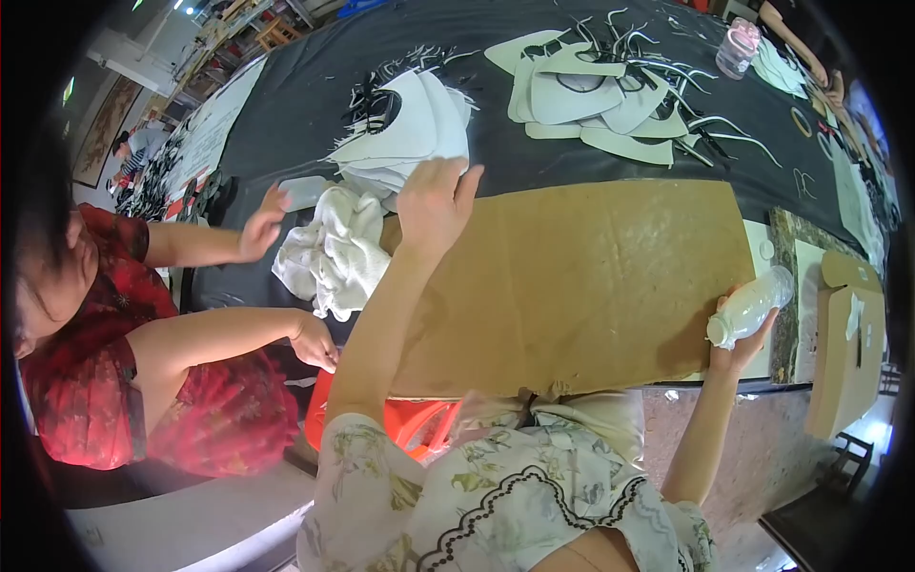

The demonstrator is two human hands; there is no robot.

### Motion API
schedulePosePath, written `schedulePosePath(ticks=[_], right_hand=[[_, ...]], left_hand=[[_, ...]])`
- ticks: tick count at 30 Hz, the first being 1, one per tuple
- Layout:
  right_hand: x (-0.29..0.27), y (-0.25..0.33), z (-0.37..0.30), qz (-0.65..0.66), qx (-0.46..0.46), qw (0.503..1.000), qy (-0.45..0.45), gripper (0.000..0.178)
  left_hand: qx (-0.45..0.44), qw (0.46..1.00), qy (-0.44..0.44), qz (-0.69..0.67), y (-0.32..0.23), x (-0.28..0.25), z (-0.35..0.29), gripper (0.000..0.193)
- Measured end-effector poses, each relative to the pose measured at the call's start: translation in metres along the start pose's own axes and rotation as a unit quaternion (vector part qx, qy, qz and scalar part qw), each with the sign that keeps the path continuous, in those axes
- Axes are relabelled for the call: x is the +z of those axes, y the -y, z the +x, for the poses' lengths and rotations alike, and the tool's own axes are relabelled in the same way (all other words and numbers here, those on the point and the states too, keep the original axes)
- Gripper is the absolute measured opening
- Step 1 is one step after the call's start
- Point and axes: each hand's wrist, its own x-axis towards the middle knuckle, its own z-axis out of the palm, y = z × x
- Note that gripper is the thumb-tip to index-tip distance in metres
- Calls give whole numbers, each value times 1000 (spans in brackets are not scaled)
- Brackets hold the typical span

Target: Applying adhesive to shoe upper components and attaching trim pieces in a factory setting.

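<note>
My right hand point(738, 341) is wrapped round a clear plastic bottle point(758, 303) with a white cap, held tilted at the right end of a brown cardboard sheet point(591, 276). My left hand point(434, 205) reaches over the far left corner of the cardboard, at the near edge of a stack of white shaped pieces point(419, 124) with black straps. Its thumb stands out to the right; the other fingers bend away from view, so whether they grip a piece cannot be told. A crumpled white cloth point(334, 248) lies left of my left forearm.
A person in red point(191, 362) sits close on my left, both hands near the table edge. Farther back lies another pile of pale pieces with straps point(600, 95). A pink-and-clear jar point(739, 48) stands far right. A cardboard box point(846, 353) is at the right edge, a red stool point(419, 424) below.
</note>
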Motion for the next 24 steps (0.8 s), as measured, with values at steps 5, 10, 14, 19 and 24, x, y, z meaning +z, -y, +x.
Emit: schedulePosePath(ticks=[5,10,14,19,24], right_hand=[[3,-5,-2,-7,-3,999,-44,53],[-7,6,-11,-24,-26,998,-59,57],[-8,-2,-7,-10,11,998,-69,59],[-9,-4,-2,29,12,998,-52,58],[13,-8,8,57,37,997,-25,59]], left_hand=[[-38,991,-45,118,62,14,29,47],[-278,954,45,100,88,22,50,36],[-378,864,-317,104,172,-48,93,15],[-27,884,-452,-113,102,-121,167,23],[61,935,-329,-122,-8,-123,158,25]])
